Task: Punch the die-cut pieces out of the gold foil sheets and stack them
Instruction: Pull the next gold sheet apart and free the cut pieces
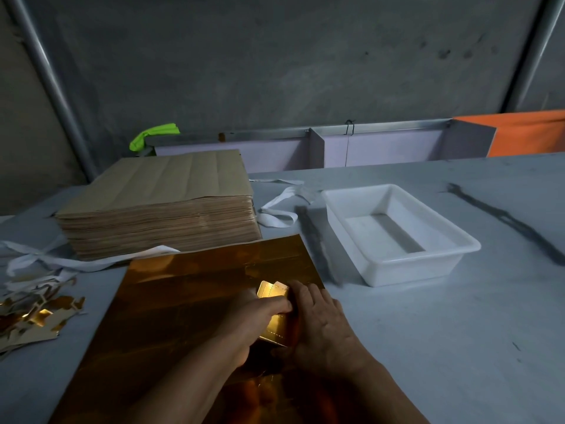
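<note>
A large gold foil sheet lies flat on the table in front of me. Near its right edge, a small bundle of gold die-cut pieces stands up between my hands, with dashed fold lines showing. My left hand grips the bundle from the left, thumb across it. My right hand presses against the bundle's right side, fingers curled around it. The lower part of the bundle is partly hidden by my fingers.
A thick stack of brown-backed sheets sits at the back left. An empty white plastic tray stands to the right. Gold and white scrap offcuts lie at the left edge. White strips lie between stack and tray.
</note>
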Action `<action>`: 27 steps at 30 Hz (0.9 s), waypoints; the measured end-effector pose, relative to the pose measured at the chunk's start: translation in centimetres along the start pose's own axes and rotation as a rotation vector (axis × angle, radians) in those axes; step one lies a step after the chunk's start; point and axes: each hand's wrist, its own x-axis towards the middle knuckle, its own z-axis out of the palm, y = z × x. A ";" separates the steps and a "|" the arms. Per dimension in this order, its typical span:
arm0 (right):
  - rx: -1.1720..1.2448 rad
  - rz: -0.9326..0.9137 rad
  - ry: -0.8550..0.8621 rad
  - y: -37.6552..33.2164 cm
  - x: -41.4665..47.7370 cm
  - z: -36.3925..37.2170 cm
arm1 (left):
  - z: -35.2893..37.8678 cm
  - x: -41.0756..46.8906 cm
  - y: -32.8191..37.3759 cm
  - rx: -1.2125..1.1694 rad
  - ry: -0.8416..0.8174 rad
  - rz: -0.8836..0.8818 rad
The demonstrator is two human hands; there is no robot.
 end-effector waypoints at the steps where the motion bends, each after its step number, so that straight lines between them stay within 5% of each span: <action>1: -0.002 -0.004 0.012 0.0 0.0 0.1 | 0.0 0.0 0.0 -0.007 -0.004 -0.003; 18: -0.035 0.027 -0.037 -0.1 -0.1 -0.1 | 0.4 0.0 -0.7 -0.005 0.096 0.148; 27: 0.027 0.027 -0.151 0.5 -0.3 -0.9 | 0.5 0.4 -1.2 -0.169 0.128 0.071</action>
